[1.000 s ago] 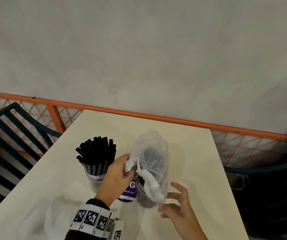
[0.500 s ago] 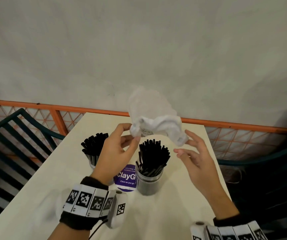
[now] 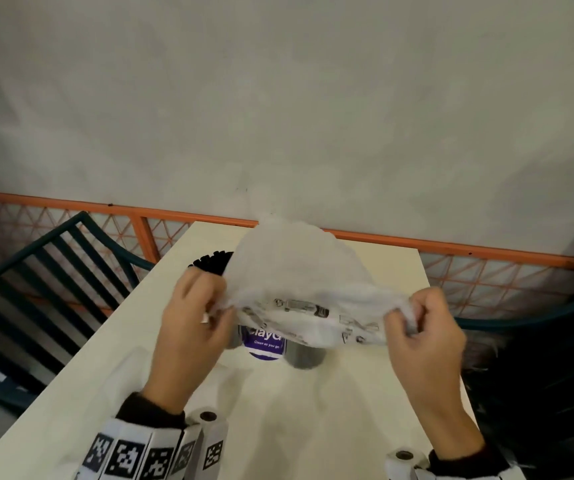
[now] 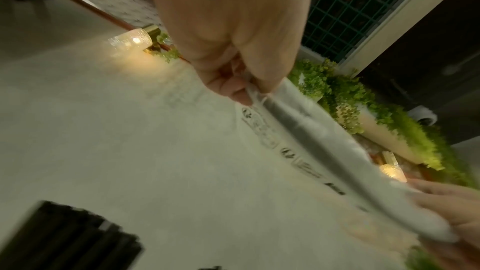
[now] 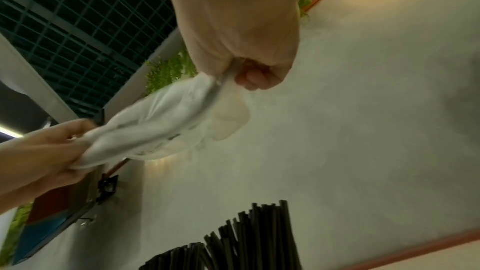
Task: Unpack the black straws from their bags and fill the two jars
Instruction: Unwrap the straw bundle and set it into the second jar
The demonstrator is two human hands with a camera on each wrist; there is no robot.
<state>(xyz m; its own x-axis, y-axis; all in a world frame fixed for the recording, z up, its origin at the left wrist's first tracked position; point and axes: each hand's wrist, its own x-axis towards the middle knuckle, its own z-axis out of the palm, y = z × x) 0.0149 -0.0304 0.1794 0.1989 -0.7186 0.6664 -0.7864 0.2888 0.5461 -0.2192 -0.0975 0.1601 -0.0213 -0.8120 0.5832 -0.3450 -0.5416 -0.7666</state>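
An empty white plastic bag (image 3: pixel 299 282) with black print is stretched in the air between both hands, above the two jars. My left hand (image 3: pixel 192 317) pinches its left end (image 4: pixel 255 98), and my right hand (image 3: pixel 417 323) grips its right end (image 5: pixel 221 87). The bag hides most of both jars. Black straw tips (image 3: pixel 211 261) of the left jar show behind my left hand. The grey base of the right jar (image 3: pixel 304 356) shows under the bag. Black straws (image 5: pixel 249 239) stand below my right wrist.
A purple labelled container (image 3: pixel 264 342) stands between the jars. The cream table (image 3: pixel 296 427) is bounded at the back by an orange mesh railing (image 3: pixel 486 268) and a grey wall. Dark green slatted chairs (image 3: pixel 36 282) stand at the left and right.
The bag was lifted off the straws in the right jar and raised. Both hands have now pulled it wide apart, my right hand closing on its end.
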